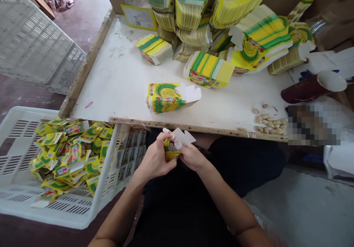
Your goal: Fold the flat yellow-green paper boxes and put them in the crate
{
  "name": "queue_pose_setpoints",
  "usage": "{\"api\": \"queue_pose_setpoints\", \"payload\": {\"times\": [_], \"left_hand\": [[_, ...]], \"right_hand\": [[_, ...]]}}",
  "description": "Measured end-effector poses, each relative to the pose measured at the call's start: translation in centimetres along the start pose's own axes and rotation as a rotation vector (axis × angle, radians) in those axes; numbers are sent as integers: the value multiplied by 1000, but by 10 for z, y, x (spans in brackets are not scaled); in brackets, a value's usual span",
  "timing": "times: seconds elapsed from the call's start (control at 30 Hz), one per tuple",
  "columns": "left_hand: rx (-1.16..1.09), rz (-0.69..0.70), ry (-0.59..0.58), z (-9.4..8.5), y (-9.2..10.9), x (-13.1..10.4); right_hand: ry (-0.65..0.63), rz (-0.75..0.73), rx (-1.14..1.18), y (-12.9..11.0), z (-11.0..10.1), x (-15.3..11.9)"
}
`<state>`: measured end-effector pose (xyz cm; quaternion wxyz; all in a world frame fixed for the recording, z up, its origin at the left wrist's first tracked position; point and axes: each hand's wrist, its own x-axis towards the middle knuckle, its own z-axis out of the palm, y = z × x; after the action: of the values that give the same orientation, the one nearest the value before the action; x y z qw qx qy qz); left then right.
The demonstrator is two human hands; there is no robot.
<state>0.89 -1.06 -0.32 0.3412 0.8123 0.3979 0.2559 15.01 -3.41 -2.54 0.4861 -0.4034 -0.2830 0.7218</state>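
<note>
Over my lap, just off the table's front edge, I hold a small yellow-and-green carton [172,152] with its white end flaps sticking up. My left hand [157,158] grips the carton's left side, thumb below and fingers near the flaps. The fingers of my right hand [193,156] pinch its right side beneath a white flap. Fingers cover much of the carton, so its inside is mostly hidden. Beyond my hands, a small stack of flat cartons [166,97] lies on the white table [118,81].
Left of me, a white plastic crate [95,206] holds many yellow cartons [76,155]. Bundles of flat cartons [193,5] are piled at the table's back. Peanuts [271,123] and a dark red mug [304,88] lie at right. A wooden rim [193,127] edges the table.
</note>
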Motion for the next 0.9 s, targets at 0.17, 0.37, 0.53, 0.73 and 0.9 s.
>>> {"api": "queue_pose_setpoints", "payload": {"times": [0.17, 0.37, 0.53, 0.73, 0.9], "left_hand": [[-74, -159, -59, 2, 7, 7], [-24, -172, -106, 6, 7, 8], [126, -57, 100, 14, 1, 1], [291, -60, 117, 4, -3, -6], [291, 16, 167, -3, -8, -1]], "right_hand": [[38, -32, -40, 9, -5, -2], [-56, -211, -358, 1, -8, -12], [61, -335, -563, -9, -11, -15], [35, -411, -681, -2, -18, -16], [-49, -497, -952, -2, -23, -16]]}}
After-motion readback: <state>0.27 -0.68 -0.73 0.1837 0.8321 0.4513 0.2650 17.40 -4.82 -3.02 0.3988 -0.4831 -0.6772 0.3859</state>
